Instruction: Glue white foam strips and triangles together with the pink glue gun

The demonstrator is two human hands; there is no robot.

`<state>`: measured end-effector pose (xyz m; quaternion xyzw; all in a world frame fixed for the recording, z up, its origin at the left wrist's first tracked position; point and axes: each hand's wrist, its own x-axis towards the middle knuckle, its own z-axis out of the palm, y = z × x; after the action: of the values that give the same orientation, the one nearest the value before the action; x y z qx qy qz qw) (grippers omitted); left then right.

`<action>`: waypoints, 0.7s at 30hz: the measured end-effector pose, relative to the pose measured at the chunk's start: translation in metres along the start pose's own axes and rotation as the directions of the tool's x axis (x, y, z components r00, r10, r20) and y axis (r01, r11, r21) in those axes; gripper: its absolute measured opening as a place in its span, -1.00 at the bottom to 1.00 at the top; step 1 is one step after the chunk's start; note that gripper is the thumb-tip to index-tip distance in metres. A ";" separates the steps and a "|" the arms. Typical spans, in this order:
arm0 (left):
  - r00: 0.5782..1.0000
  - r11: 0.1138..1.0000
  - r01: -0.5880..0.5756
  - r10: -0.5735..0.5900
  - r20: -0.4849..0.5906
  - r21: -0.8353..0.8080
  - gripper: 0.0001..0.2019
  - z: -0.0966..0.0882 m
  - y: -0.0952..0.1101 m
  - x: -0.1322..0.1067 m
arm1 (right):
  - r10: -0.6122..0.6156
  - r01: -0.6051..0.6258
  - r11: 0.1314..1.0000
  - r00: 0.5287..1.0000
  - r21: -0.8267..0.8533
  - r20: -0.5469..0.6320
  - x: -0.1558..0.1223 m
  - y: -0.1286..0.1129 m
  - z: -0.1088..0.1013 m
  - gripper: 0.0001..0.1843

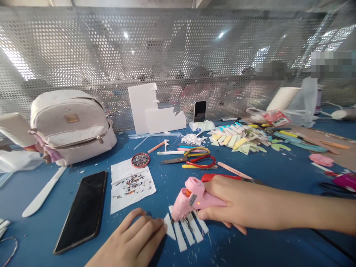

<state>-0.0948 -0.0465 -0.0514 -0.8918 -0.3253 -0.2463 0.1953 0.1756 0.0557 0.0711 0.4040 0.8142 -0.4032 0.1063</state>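
Observation:
My right hand (239, 205) grips a pink hot glue gun (191, 198), its nozzle pointing down onto several white foam strips (186, 230) lying side by side on the blue table (250, 252). My left hand (136, 237) rests low at the front, fingers together, with the fingertips pressing the leftmost white strip (168, 225) flat. The glue gun's tip sits just right of those fingertips.
A black phone (83, 209) lies left of a white paper with glitter (130, 185) and a round glitter dish (140, 160). Scissors (194, 157), pens, coloured foam pieces (236, 138), white foam blocks (155, 111), a beige backpack (69, 126) and a mesh screen stand behind.

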 end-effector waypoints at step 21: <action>1.000 1.000 -0.003 0.003 -0.005 -0.001 -0.62 -0.011 -0.001 0.009 | 0.044 -0.045 0.997 0.999 -0.065 -0.007 0.001 -0.005 -0.002 -0.59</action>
<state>-0.0932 -0.0469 -0.0375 -0.8917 -0.3235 -0.2485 0.1960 0.1716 0.0553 0.0749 0.4194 0.8180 -0.3730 0.1262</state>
